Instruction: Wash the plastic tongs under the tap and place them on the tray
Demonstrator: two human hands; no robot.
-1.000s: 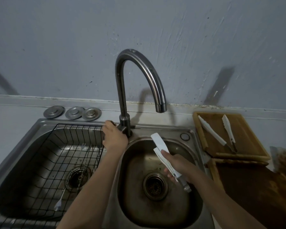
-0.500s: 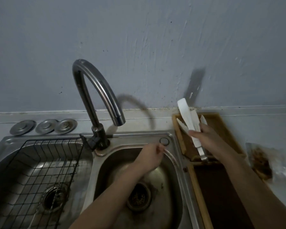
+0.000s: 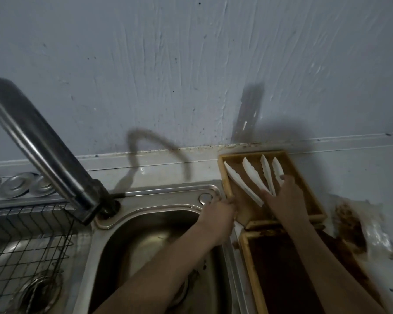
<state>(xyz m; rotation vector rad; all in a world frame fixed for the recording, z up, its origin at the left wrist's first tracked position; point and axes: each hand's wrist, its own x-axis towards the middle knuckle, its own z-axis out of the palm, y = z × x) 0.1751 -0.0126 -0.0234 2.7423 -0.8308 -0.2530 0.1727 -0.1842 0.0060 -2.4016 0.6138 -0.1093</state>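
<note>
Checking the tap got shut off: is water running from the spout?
No: the spout of the tap shows no stream above the sink.

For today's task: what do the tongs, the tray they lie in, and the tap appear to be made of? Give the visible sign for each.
Tongs: likely plastic; matte white with scalloped edges.
Tray: seemingly wood or bamboo; tan rim, brown stained floor.
Tap: metal, brushed grey sheen, probably stainless steel.

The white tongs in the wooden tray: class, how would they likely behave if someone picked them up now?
The tongs look thin and plastic, so probably light and slightly springy. Just washed, they may be slippery. Their long flat arms lie spread in the tray, so they are unlikely to roll. The right hand rests on them.
</note>
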